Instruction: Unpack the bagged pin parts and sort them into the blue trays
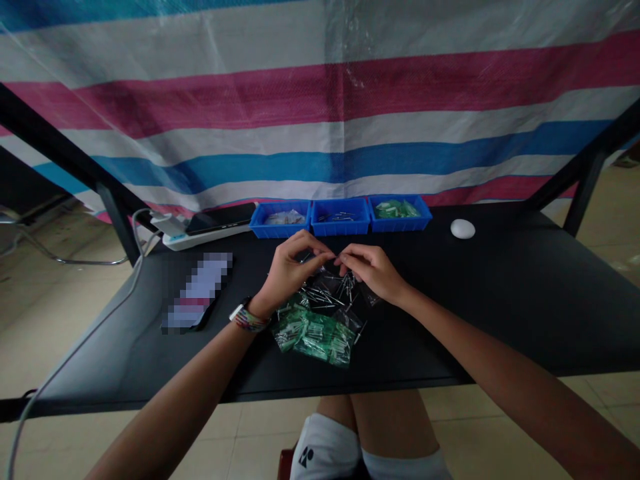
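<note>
My left hand (291, 265) and my right hand (371, 267) meet over the middle of the black table (500, 293), fingers pinched together around a small clear bag (327, 262) with thin metal pieces inside. Below the hands lies a heap of small clear bags holding dark metal pins (333, 293) and green parts (315, 333). A watch and a coloured bracelet sit on my left wrist.
Three blue trays stand in a row at the table's back: one with clear bags (280, 220), one with metal pins (341, 217), one with green parts (399, 212). A phone on a white power strip (210, 223) lies back left, a blurred flat object (197, 293) left, a white round thing (463, 229) right.
</note>
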Demonstrator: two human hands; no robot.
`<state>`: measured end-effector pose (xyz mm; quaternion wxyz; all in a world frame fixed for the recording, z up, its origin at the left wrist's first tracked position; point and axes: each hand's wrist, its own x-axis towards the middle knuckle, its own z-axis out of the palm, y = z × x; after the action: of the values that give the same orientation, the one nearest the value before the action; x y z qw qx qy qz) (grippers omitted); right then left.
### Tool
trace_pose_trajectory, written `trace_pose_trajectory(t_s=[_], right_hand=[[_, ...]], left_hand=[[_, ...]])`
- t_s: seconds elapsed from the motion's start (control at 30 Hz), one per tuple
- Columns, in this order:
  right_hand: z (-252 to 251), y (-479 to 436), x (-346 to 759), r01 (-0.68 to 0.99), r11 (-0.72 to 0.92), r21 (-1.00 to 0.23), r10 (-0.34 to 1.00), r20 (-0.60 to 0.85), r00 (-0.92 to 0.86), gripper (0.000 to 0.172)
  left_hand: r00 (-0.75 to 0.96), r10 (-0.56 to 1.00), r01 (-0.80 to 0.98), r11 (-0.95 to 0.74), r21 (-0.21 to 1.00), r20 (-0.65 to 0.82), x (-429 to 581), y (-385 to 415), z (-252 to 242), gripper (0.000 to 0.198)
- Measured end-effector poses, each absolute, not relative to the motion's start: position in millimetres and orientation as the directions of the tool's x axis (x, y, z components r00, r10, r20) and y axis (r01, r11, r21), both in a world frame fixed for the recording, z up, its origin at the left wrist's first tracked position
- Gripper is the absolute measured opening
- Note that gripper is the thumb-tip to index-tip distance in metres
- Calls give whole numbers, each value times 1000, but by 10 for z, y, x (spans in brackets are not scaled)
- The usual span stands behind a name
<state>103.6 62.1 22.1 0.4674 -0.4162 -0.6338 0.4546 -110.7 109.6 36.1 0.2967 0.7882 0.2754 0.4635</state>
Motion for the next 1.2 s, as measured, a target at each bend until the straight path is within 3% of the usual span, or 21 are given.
trace_pose_trajectory(t_s=[0.23,0.43,0.77,1.2], right_hand=[[230,596,1002,-41,164,-986,951,169,-260,29],[242,613,997,-114,158,-981,952,182,-245,32],[305,581,993,-79,214,-974,972,220,-82,30],[260,584,1004,-10,213,-977,976,214,-50,35]], left_hand=[[404,789,38,-520,853,463,-1087,1073,343,23],[437,793,3,-474,881,425,-1073,1047,367,23],[443,847,84,-366,927,294,-1095,1033,391,41],[443,846,49,-354,934,297,-1055,1027,422,34]])
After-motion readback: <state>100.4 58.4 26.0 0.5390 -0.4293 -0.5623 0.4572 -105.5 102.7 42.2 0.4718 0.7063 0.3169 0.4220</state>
